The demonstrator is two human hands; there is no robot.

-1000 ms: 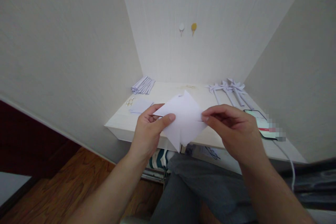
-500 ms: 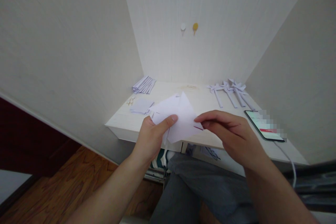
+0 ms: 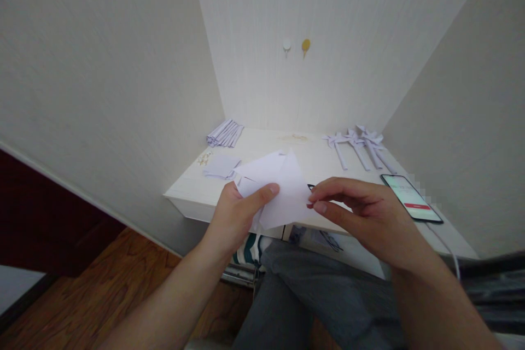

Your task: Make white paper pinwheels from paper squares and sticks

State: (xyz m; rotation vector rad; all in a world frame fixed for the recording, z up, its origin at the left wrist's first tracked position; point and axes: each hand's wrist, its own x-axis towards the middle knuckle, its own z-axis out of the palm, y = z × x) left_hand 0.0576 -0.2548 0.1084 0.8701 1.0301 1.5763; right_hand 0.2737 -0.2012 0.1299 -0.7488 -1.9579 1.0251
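A folded sheet of white paper (image 3: 276,186) is held in the air above the front edge of a small white desk (image 3: 315,161). My left hand (image 3: 235,216) pinches its left side, thumb on top. My right hand (image 3: 361,219) closes on its right corner with thumb and forefinger. A small dark thing shows at my right fingertips; I cannot make it out.
On the desk lie a stack of paper strips (image 3: 225,132) at the back left, a flat white sheet (image 3: 221,165), finished paper pinwheels (image 3: 361,142) at the back right and a lit phone (image 3: 411,197) with a cable. Walls close in on three sides. My legs are under the desk.
The paper has turned and dropped from a pointed upright shape to a flatter one. My right hand has slid left along it toward my left hand.
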